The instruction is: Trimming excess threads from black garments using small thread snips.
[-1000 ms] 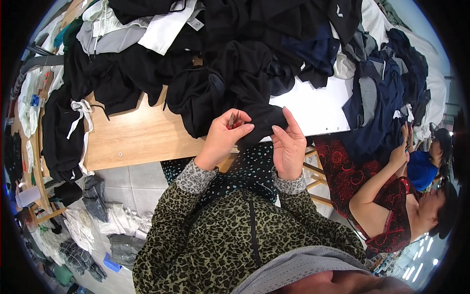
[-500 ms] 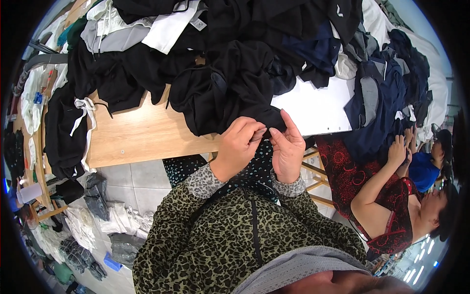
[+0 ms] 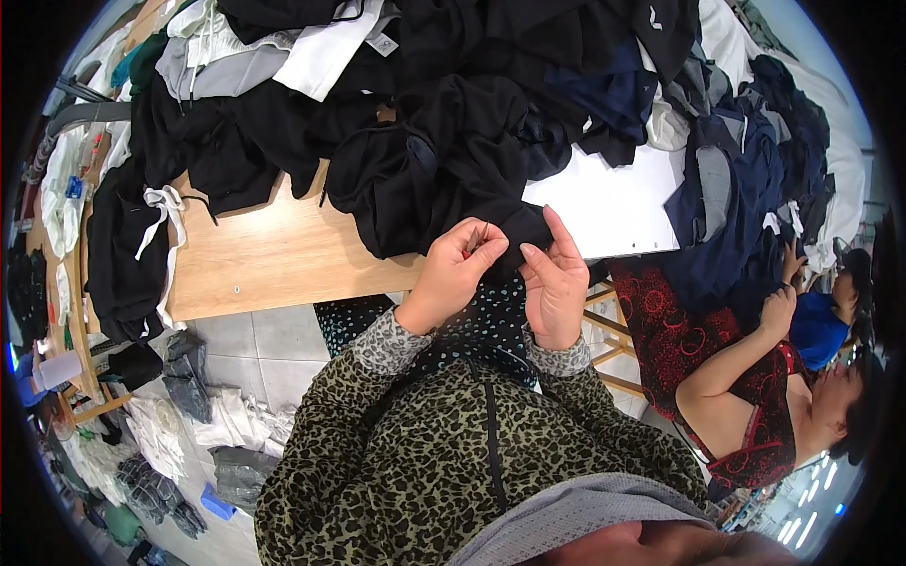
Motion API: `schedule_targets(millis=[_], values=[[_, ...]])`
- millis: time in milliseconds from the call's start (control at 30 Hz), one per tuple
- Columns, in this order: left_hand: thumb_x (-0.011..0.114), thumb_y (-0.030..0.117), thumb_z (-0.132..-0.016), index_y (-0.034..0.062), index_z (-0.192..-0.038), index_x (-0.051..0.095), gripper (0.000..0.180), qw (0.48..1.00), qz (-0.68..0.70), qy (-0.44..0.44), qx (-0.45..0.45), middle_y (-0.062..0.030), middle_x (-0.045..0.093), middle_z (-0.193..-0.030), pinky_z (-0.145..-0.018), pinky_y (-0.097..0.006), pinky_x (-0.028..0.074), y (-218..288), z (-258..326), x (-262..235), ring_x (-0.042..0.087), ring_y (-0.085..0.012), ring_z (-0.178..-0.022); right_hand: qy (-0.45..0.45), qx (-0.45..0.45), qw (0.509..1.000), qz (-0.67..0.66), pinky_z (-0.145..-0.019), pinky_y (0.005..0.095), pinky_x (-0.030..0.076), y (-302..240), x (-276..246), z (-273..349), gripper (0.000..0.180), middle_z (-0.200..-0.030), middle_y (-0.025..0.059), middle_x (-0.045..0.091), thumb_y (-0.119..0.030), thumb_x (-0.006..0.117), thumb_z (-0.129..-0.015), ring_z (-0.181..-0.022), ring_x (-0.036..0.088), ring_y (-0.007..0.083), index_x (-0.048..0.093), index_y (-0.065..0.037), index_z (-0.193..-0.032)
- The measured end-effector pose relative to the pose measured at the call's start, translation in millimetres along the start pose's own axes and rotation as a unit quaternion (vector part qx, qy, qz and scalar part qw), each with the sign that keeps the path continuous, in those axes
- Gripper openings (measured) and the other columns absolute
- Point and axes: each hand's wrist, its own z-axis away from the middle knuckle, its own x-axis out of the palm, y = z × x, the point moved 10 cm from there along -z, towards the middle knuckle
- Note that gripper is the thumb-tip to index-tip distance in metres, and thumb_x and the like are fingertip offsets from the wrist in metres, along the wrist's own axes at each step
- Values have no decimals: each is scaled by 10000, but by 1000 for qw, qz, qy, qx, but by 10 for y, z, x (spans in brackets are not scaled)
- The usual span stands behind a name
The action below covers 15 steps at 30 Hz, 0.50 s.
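Observation:
My left hand [image 3: 451, 274] is closed around a small pointed metal tool with a red part [image 3: 475, 241], which looks like thread snips; most of it is hidden in the fingers. The tip points up beside the edge of a black garment [image 3: 425, 189], bunched at the table's front edge. My right hand [image 3: 557, 294] pinches that garment's lower right edge, thumb in front and index finger stretched up along the cloth. Its other fingers are partly hidden. A short gap lies between the two hands.
The wooden table [image 3: 255, 269] carries a heap of black clothes [image 3: 245, 132]. A white board [image 3: 618, 212] lies right of my garment. Navy clothes [image 3: 731, 208] pile at the right, where a co-worker in a red-patterned dress [image 3: 746, 406] sits. Plastic bags [image 3: 184, 377] lie on the floor at left.
My left hand has drawn slightly left, away from the right hand, and the metal tool now shows in it. The right hand keeps its pinch on the black garment.

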Motion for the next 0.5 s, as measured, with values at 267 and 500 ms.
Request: schedule_targets(millis=[267, 500], values=[[566, 139, -916, 32, -919, 546, 110, 1000, -13, -21, 12, 73, 476, -779, -520, -149, 295, -24, 0, 26, 363, 4, -628, -4, 9, 1000, 0, -640, 184, 439, 36, -21, -3, 572, -823, -33, 462, 96, 601, -797, -687, 446, 30, 417, 20, -1333], [549, 130, -924, 35, -909, 533, 97, 999, -7, -51, 4, 73, 466, -777, -539, -150, 309, -18, 18, 65, 370, -1, -637, -14, 21, 1000, -12, -701, 200, 463, 43, -8, 11, 574, -938, 6, 513, 98, 591, -803, -759, 501, 49, 398, 29, -1339]])
